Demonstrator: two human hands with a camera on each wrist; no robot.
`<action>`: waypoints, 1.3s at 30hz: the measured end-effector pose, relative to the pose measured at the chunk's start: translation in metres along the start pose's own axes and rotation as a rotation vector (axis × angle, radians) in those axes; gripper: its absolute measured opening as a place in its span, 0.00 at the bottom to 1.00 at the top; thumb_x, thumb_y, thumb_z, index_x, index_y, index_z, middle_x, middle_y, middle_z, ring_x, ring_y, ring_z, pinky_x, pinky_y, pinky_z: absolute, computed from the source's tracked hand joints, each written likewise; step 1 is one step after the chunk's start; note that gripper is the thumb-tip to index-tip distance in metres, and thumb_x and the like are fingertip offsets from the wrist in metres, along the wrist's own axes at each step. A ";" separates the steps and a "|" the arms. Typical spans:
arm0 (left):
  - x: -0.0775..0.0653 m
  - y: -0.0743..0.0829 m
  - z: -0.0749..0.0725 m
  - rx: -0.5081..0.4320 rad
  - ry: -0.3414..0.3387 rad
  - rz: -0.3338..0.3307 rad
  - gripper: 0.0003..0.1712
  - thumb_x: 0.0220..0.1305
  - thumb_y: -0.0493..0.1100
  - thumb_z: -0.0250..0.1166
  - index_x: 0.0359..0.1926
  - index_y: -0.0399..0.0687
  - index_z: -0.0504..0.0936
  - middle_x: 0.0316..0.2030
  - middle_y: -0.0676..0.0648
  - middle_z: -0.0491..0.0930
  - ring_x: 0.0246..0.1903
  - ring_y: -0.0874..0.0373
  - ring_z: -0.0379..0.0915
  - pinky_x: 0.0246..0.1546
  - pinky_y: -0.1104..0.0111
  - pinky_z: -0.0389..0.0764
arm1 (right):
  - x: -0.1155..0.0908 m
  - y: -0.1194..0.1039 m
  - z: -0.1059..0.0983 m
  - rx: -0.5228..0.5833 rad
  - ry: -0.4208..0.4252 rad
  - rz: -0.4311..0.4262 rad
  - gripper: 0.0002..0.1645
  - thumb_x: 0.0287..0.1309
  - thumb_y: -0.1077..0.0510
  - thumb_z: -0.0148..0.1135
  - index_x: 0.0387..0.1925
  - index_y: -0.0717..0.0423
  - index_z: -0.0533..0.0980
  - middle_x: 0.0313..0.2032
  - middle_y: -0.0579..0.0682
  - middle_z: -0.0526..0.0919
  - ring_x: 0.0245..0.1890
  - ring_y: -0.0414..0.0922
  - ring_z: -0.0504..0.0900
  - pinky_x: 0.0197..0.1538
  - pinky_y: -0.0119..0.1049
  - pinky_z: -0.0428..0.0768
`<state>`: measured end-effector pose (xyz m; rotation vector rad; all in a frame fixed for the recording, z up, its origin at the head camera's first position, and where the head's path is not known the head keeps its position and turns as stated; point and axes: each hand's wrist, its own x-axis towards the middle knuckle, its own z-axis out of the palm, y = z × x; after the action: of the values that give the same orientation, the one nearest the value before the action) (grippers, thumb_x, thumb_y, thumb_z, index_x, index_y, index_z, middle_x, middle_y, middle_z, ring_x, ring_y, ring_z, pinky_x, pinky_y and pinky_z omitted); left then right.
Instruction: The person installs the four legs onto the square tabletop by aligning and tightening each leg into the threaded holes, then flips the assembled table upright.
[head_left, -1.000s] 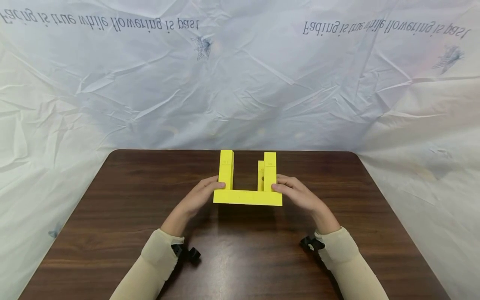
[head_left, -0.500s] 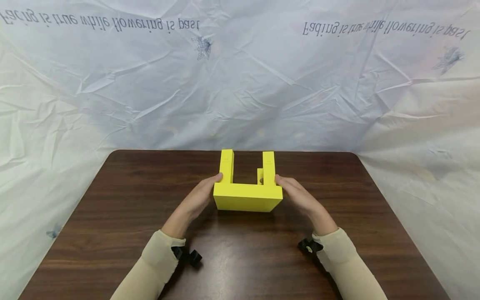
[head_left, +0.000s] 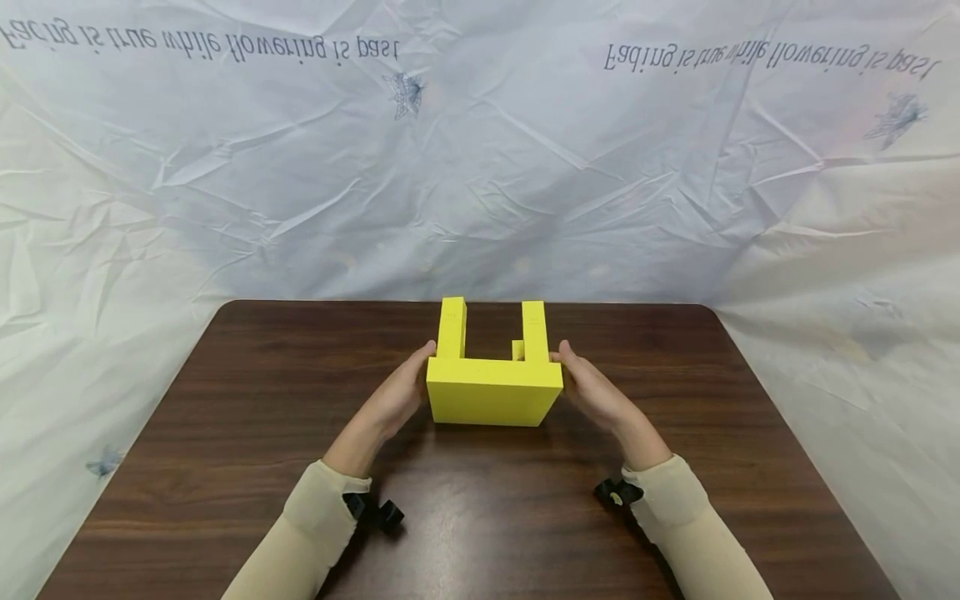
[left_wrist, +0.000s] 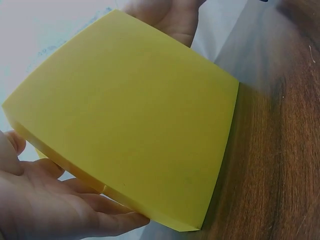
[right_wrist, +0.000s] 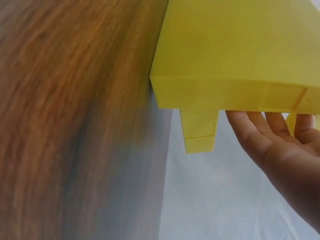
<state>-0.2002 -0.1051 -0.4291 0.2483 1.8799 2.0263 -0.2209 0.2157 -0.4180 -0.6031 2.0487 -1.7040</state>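
A small yellow stool (head_left: 495, 398) is tipped on its side over the table, its square seat panel facing me and its legs pointing away. Whether the panel's lower edge touches the wood I cannot tell. My left hand (head_left: 393, 400) holds the left side; in the left wrist view its fingers (left_wrist: 80, 210) lie along the panel's edge. On the opposite side, my right hand (head_left: 600, 400) holds the stool, fingers (right_wrist: 250, 130) hooked behind the panel near a leg and thumb raised in the head view. One leg (right_wrist: 199, 131) shows below the panel in the right wrist view.
The dark wooden table (head_left: 480, 517) has rounded far corners. White wrinkled sheeting (head_left: 480, 167) with printed lettering hangs behind it and along both sides. Black wrist straps (head_left: 375, 510) sit at both cuffs.
The stool has turned from legs up towards me to seat panel facing me, its legs swinging away. Both thumbs have come off the near faces of the legs.
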 end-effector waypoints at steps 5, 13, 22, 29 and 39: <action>-0.001 -0.002 0.002 -0.023 -0.007 0.019 0.34 0.85 0.65 0.34 0.68 0.40 0.57 0.70 0.36 0.59 0.82 0.46 0.32 0.80 0.41 0.38 | 0.001 0.003 -0.001 0.037 -0.016 -0.023 0.59 0.78 0.25 0.24 0.71 0.77 0.64 0.49 0.45 0.83 0.54 0.40 0.82 0.69 0.52 0.73; -0.002 -0.004 0.001 -0.013 -0.033 0.048 0.35 0.84 0.68 0.32 0.58 0.43 0.68 0.52 0.45 0.74 0.69 0.46 0.59 0.75 0.45 0.52 | 0.002 0.009 -0.001 0.095 -0.018 -0.063 0.48 0.78 0.25 0.28 0.58 0.60 0.75 0.46 0.46 0.83 0.51 0.41 0.82 0.63 0.41 0.77; -0.002 -0.005 0.004 -0.021 -0.040 0.053 0.45 0.81 0.73 0.30 0.68 0.38 0.66 0.58 0.40 0.73 0.67 0.45 0.63 0.74 0.45 0.54 | 0.003 0.012 -0.003 0.117 -0.041 -0.076 0.42 0.78 0.25 0.28 0.54 0.50 0.77 0.47 0.45 0.83 0.50 0.41 0.82 0.59 0.37 0.79; 0.000 -0.006 0.003 -0.019 -0.043 0.046 0.51 0.80 0.75 0.29 0.78 0.36 0.56 0.73 0.32 0.61 0.78 0.40 0.51 0.79 0.40 0.46 | 0.002 0.011 -0.005 0.094 -0.045 -0.078 0.41 0.79 0.27 0.26 0.57 0.53 0.73 0.51 0.47 0.80 0.55 0.41 0.81 0.62 0.34 0.79; 0.001 -0.007 0.000 0.024 -0.024 0.031 0.46 0.83 0.70 0.27 0.84 0.42 0.47 0.81 0.37 0.49 0.82 0.40 0.40 0.79 0.40 0.43 | 0.003 0.013 -0.007 0.094 -0.053 -0.090 0.43 0.79 0.26 0.26 0.62 0.55 0.70 0.55 0.48 0.78 0.57 0.41 0.79 0.62 0.35 0.79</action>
<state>-0.2001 -0.1046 -0.4365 0.3087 1.8981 2.0134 -0.2282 0.2221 -0.4301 -0.7120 1.9198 -1.8042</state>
